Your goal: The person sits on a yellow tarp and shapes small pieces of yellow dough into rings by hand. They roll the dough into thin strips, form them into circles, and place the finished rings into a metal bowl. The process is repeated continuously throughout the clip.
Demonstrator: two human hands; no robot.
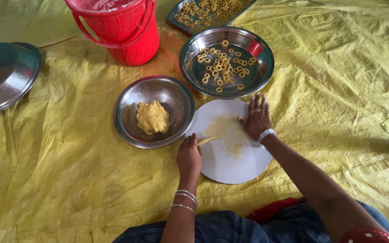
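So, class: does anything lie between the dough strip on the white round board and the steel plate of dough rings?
Nothing visible does. The dough strip lies by the left hand; bare white board runs up to the ring plate, with the right hand off to the side.

A round board (235,162) lies before the person, both hands on it. Left of it sits a bowl (127,103) holding dough (152,117); behind it, a plate (194,49) of rings (223,67), a bucket (122,31) farther left.
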